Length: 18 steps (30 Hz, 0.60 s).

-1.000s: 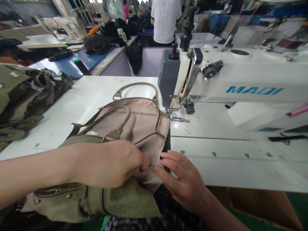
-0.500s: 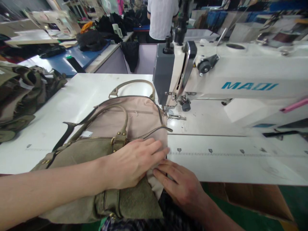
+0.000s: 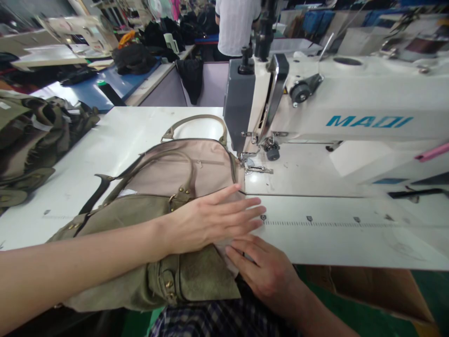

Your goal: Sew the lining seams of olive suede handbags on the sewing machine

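Note:
An olive-green handbag lies on the white sewing table, turned open so its beige lining faces up. My left hand lies flat on the lining, fingers stretched right past the bag's edge. My right hand presses the bag's lower right edge at the table front, fingers spread. The lining's far right corner sits under the presser foot of the white sewing machine. One tan handle arches behind the bag.
A pile of olive bags sits at the left of the table. A ruler scale runs along the table front. Behind stand blue benches with dark goods and a person in a white shirt.
My left hand has slid right and flattened, its fingers now reaching beyond the lining's edge. The bag has shifted slightly toward the needle. My right hand has stayed at the lower edge.

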Available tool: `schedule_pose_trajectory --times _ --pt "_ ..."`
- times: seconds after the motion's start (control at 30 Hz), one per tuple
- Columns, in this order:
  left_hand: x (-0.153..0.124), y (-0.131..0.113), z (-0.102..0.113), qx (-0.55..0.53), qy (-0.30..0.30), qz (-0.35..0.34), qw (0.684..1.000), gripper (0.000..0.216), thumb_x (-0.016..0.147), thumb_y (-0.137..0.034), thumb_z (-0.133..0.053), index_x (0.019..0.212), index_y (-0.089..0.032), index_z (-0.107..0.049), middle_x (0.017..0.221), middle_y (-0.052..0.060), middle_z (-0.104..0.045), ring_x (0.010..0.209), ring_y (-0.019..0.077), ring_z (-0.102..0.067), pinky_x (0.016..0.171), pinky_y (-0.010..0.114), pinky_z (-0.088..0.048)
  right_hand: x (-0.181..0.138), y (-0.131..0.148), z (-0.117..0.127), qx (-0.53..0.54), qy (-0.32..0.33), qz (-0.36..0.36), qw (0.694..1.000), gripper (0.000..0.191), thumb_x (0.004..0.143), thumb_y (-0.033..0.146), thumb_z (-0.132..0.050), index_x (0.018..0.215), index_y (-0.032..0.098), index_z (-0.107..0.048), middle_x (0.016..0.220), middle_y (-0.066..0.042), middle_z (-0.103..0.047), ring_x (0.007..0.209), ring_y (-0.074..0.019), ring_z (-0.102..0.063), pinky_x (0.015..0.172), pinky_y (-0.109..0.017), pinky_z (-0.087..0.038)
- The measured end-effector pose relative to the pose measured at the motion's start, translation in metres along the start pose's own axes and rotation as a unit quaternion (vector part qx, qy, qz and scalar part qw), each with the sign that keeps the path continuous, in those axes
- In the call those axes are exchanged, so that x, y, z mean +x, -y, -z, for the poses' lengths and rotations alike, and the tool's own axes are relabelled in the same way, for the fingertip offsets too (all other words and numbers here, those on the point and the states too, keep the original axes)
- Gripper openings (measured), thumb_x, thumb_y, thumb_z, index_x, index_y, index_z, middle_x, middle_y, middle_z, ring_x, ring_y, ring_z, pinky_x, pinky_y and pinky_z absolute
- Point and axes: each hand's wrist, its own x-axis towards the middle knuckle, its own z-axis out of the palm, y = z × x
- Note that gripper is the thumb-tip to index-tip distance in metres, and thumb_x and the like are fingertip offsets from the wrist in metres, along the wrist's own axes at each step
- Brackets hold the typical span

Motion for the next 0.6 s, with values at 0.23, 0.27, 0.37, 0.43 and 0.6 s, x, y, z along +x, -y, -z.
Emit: schedule_pose_trajectory --times 0.23,0.27,0.37,0.43,0.6 --pt "-0.012 0.021 -0.012 -0.043 0.09 0.104 0.99 0.06 0.085 -0.018 -0.051 0.144 -0.01 -0.041 0.125 0.016 -0.059 0.123 0.0286 -0.049 0.106 0.042 -0.037 0.0 0.0 -0.003 0.0 -0.018 -0.007 1.0 0.029 0.099 0.007 -0.041 0.104 0.005 -0.07 0.096 -0.014 -0.07 0.096 -0.0239 -0.066 0.087 -0.035 -0.061" --pt "-0.013 0.02 -0.011 -0.037 0.096 0.113 0.988 0.062 0.085 -0.017 -0.051 0.146 -0.015 -0.038 0.123 0.014 -0.059 0.115 0.0279 -0.053 0.098 0.04 -0.042 -0.001 0.001 -0.004 -0.001 -0.02 -0.008 1.0 0.029 0.099 0.007 -0.041 0.103 0.005 -0.07 0.095 -0.014 -0.07 0.096 -0.0241 -0.066 0.087 -0.035 -0.061" --pt "-0.012 0.016 -0.008 -0.011 0.11 0.113 0.987 0.078 0.081 -0.016 -0.058 0.151 -0.031 -0.028 0.135 0.01 -0.052 0.095 0.0253 -0.058 0.08 0.038 -0.046 0.0 0.002 -0.004 0.0 -0.014 -0.009 1.0 0.03 0.099 0.007 -0.041 0.103 0.004 -0.07 0.095 -0.015 -0.07 0.097 -0.0253 -0.066 0.087 -0.037 -0.061" --pt "-0.011 0.016 -0.007 -0.004 0.115 0.091 0.989 0.077 0.082 -0.018 -0.059 0.151 -0.035 -0.028 0.148 0.007 -0.042 0.093 0.0242 -0.057 0.08 0.039 -0.045 0.002 0.002 -0.002 0.001 -0.01 -0.01 1.0 0.031 0.099 0.007 -0.039 0.102 0.004 -0.07 0.095 -0.015 -0.07 0.097 -0.0253 -0.066 0.086 -0.037 -0.062" --pt "-0.016 0.02 -0.013 -0.017 0.084 0.078 0.993 0.06 0.09 -0.02 -0.051 0.148 -0.029 -0.037 0.148 0.008 -0.045 0.116 0.0239 -0.054 0.113 0.049 -0.024 0.002 0.004 -0.002 -0.002 -0.004 -0.015 1.0 0.033 0.1 0.007 -0.037 0.104 0.002 -0.069 0.096 -0.017 -0.07 0.098 -0.0263 -0.066 0.086 -0.038 -0.062"
